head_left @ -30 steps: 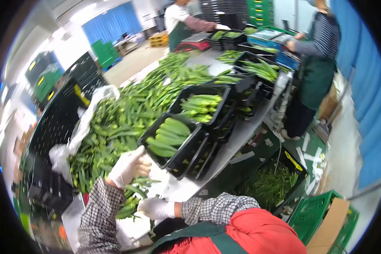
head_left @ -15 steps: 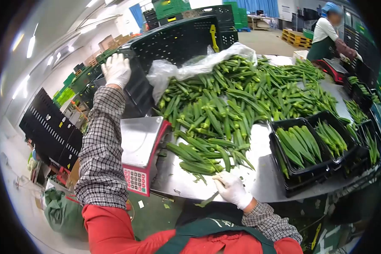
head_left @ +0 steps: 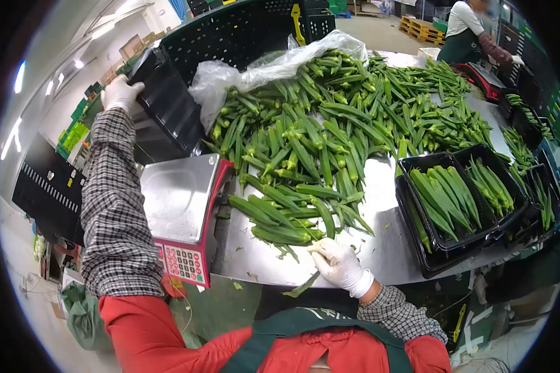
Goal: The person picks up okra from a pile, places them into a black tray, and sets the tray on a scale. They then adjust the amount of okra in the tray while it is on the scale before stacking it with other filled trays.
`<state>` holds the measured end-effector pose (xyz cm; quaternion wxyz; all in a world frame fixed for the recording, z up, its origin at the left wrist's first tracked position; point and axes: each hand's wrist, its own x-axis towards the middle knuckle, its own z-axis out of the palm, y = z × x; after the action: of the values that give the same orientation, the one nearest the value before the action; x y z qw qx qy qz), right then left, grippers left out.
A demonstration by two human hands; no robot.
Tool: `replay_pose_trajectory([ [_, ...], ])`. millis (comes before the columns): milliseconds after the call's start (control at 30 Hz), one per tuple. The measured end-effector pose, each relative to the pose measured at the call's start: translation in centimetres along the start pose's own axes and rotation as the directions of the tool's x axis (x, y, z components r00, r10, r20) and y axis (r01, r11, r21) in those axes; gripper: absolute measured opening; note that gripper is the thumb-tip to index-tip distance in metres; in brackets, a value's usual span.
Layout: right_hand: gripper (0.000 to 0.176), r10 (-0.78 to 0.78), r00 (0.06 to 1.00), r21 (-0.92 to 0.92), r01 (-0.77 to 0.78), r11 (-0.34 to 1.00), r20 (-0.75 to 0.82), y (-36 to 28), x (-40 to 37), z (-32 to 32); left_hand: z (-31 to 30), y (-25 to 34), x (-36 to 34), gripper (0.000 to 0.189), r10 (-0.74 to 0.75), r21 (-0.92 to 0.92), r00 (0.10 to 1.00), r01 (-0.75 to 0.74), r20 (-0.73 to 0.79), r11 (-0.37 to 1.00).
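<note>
My left hand (head_left: 121,94), in a white glove, is at the upper left, with its fingers closed on the edge of a black plastic tray (head_left: 171,102). That tray leans beside the okra pile, behind a scale (head_left: 179,198) with a bare metal pan. My right hand (head_left: 337,266), also gloved, rests low at the near edge of the metal table (head_left: 376,239). Its fingers are curled together beside several okra pods (head_left: 280,234), and what they hold, if anything, is hidden. A green scrap (head_left: 302,286) lies just below the hand.
A large okra heap (head_left: 330,130) spreads over the table, with a clear plastic bag (head_left: 255,74) along its back. Black trays of okra (head_left: 445,202) stand at the right. A black crate (head_left: 230,40) is behind. A co-worker (head_left: 470,37) stands far right by another scale (head_left: 479,81).
My left hand has gone from spread fingers to a closed grip at the black tray, which now sticks out further left. The view has shifted; my right hand stays near the same pods.
</note>
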<state>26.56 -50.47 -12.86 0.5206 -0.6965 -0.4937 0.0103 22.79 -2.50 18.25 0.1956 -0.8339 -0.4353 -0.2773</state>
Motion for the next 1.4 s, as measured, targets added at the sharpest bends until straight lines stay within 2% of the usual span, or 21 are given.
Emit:
replay_pose_trajectory([
  [167,0.012,0.012,1.000,0.027,-0.012,1.000,0.002,0.2,-0.2,0.2,-5.3,-0.5,-7.1,0.037,0.155,-0.346,0.906,-0.302,-0.394,0.888],
  [300,0.015,0.001,1.000,0.045,-0.001,0.999,-0.008,0.1,-0.3,0.1,-7.2,-1.3,-19.5,0.022,0.321,-0.504,0.922,-0.387,-0.216,0.772],
  [367,0.016,-0.018,0.999,0.038,0.019,0.999,-0.034,-0.4,-0.1,-0.1,-4.4,-2.9,-23.9,0.023,0.470,-0.437,0.855,-0.517,-0.219,0.736],
  [433,0.017,-0.066,0.997,0.011,0.066,0.998,-0.031,-1.0,0.3,-0.3,-2.3,-4.0,-28.2,0.043,0.438,-0.355,0.893,-0.378,0.103,0.855],
  [500,0.017,-0.180,0.982,-0.095,0.175,0.980,-0.051,-3.1,2.0,-1.1,-3.9,-2.4,-31.1,0.056,0.446,-0.299,0.894,-0.438,-0.042,0.848],
  [533,0.017,-0.233,0.971,-0.145,0.223,0.964,-0.057,-3.8,3.0,-1.1,-4.4,-2.6,-32.2,0.072,0.398,-0.449,0.916,-0.374,-0.043,0.812],
  [633,0.017,-0.220,0.975,-0.342,0.197,0.919,-0.030,-4.3,6.3,-0.2,-6.0,-0.6,-35.6,0.051,0.232,-0.819,0.966,-0.224,-0.115,0.528],
  [700,0.022,-0.101,0.993,-0.466,0.121,0.877,0.068,-2.6,7.7,1.7,-6.0,2.5,-38.0,0.037,0.210,-0.953,0.964,0.099,0.163,0.285],
  [767,0.022,0.065,0.988,-0.473,0.010,0.881,0.141,-0.8,8.3,2.7,-3.8,4.9,-40.4,0.030,0.372,-0.967,0.894,0.205,0.248,0.152],
  [833,0.021,0.162,0.976,-0.386,-0.094,0.918,0.148,0.0,8.7,2.2,-2.9,6.4,-42.2,0.029,0.418,-0.909,0.819,0.414,0.394,0.045],
  [867,0.019,0.165,0.986,-0.231,-0.153,0.961,0.032,-0.3,8.4,1.4,-2.2,6.7,-42.8,0.031,0.448,-0.823,0.763,0.559,0.466,-0.095],
  [900,0.017,0.271,0.961,-0.066,-0.267,0.961,0.047,-0.9,8.2,0.3,-1.5,7.1,-43.4,0.033,0.488,-0.693,0.697,0.683,0.526,-0.229],
  [933,0.015,0.198,0.978,-0.115,-0.190,0.975,0.063,-1.6,7.6,-0.5,-0.9,7.5,-44.1,0.036,0.538,-0.524,0.623,0.778,0.568,-0.347],
  [1033,0.012,0.147,0.986,-0.013,-0.146,0.989,0.081,-5.4,4.5,0.8,0.8,9.4,-44.9,0.044,0.538,-0.169,0.646,0.710,0.541,-0.684],
  [1067,0.012,0.077,0.986,0.029,-0.082,0.996,0.147,-6.0,3.5,1.9,1.4,9.7,-44.8,0.044,0.545,-0.068,0.645,0.677,0.536,-0.733],
  [1100,0.015,0.021,0.948,-0.098,0.011,0.995,0.318,-7.3,3.8,1.8,2.0,10.2,-44.9,0.035,0.487,0.003,0.616,0.619,0.619,-0.786],
  [1167,0.015,-0.056,0.983,-0.071,0.070,0.995,0.174,-6.7,5.4,2.9,3.2,9.2,-45.1,0.029,0.538,0.108,0.641,0.583,0.547,-0.805],
  [1200,0.018,-0.323,0.936,-0.305,0.351,0.885,0.139,-7.7,7.5,2.8,3.4,9.0,-45.4,0.027,0.551,0.125,0.638,0.586,0.537,-0.800],
  [1233,0.021,-0.260,0.961,-0.385,0.275,0.881,0.091,-6.2,8.4,3.9,3.6,8.7,-46.1,0.026,0.567,0.139,0.633,0.594,0.527,-0.793],
  [1300,0.022,-0.155,0.967,-0.584,0.245,0.774,0.201,-4.8,10.2,5.6,3.2,8.1,-47.0,0.025,0.587,0.151,0.597,0.619,0.547,-0.770],
  [1400,0.019,-0.154,0.969,-0.571,0.239,0.785,0.193,-1.3,10.4,6.5,3.2,7.6,-47.1,0.034,0.614,0.138,0.575,0.660,0.540,-0.739],
])
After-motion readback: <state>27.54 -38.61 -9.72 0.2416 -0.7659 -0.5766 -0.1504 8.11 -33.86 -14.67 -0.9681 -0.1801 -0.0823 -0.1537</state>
